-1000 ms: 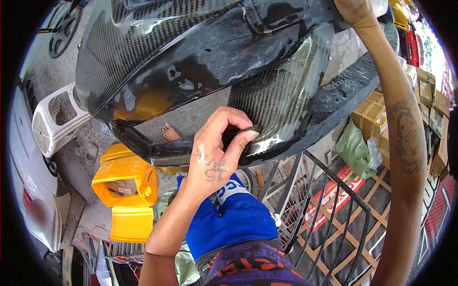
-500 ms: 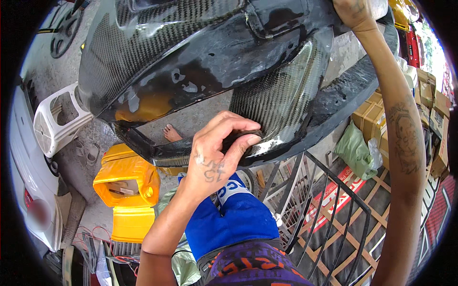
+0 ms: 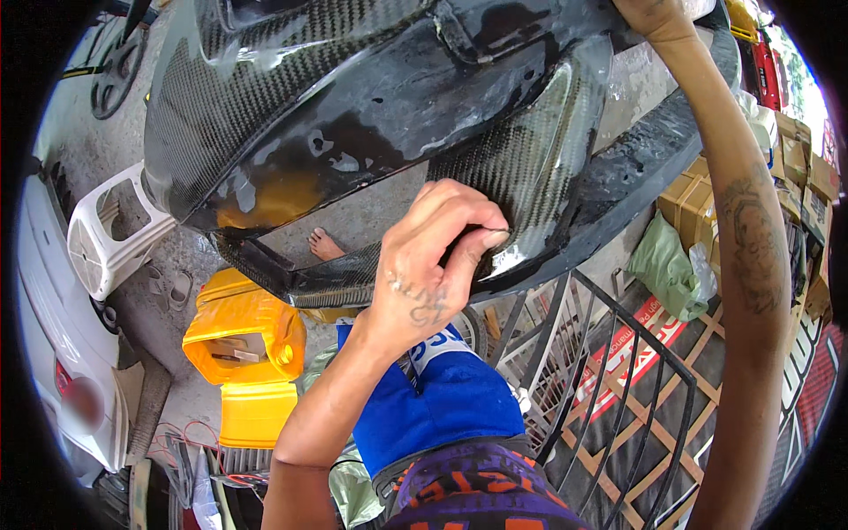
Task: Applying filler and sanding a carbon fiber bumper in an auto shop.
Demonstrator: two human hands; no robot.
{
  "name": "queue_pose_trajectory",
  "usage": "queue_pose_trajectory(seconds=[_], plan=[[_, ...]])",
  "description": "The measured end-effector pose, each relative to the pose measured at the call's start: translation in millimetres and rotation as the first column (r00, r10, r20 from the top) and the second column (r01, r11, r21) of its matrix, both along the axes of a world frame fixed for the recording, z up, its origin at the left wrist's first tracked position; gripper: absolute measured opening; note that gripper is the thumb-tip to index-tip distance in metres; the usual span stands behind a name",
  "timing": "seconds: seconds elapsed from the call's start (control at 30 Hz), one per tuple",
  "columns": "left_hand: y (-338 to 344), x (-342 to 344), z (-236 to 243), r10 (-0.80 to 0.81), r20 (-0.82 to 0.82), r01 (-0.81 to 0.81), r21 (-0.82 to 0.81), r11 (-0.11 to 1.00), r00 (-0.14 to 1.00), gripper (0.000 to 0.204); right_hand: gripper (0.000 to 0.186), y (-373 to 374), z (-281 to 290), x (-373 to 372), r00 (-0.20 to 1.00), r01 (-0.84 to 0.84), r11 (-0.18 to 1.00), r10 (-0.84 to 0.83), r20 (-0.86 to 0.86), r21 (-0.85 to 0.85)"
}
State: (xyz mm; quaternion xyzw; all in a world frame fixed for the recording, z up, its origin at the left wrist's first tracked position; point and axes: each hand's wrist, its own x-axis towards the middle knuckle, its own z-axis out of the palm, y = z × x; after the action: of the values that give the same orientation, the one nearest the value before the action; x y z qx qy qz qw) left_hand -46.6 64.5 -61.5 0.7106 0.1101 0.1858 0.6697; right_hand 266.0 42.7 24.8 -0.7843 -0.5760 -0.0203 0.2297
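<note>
Head view: the black panel (image 3: 380, 106) lies beneath and beyond the left hand (image 3: 442, 252), whose fingers and thumb curl nearly together against its woven near side; what they pinch, if anything, I cannot tell. The right hand (image 3: 655, 18), cut off by the upper edge, is at the panel's far right; its grip cannot be told. The left hand hides part of the near rim. A white stool (image 3: 124, 231), yellow jug (image 3: 243, 305), green bag (image 3: 667, 265) and black metal rack (image 3: 688, 382) surround it. The panel's long axis slants from lower left to upper right.
</note>
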Motion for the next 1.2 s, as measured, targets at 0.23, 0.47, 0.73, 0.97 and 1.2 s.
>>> queue_pose_trajectory(seconds=[0.23, 0.47, 0.73, 0.97, 1.2], plan=[[-1, -2, 2, 0.024, -0.031, -0.024, -0.007, 1.000, 0.999, 0.011, 0.036, 0, -1, -4, 1.000, -0.019, 1.000, 0.018, 0.025, 0.022], [-1, 7, 1, 0.047, -0.038, -0.048, -0.027, 0.998, 0.998, 0.009, 0.036, 10, -7, -2, 0.994, -0.111, 0.986, 0.113, -0.012, 0.128], [2, 2, 2, 0.061, -0.084, -0.076, -0.186, 0.980, 0.995, 0.010, 0.038, -1, -2, 1, 0.999, -0.037, 0.999, 0.037, 0.006, -0.001], [1, 0, -1, 0.015, -0.023, -0.017, -0.124, 0.992, 1.000, 0.011, 0.040, 4, -3, 8, 0.993, -0.090, 0.996, 0.090, 0.079, -0.010], [0, 3, -3, 0.011, 0.027, -0.011, -0.006, 1.000, 1.000, 0.015, 0.038, 1, -1, 0, 0.997, -0.047, 0.999, 0.047, 0.057, 0.001]])
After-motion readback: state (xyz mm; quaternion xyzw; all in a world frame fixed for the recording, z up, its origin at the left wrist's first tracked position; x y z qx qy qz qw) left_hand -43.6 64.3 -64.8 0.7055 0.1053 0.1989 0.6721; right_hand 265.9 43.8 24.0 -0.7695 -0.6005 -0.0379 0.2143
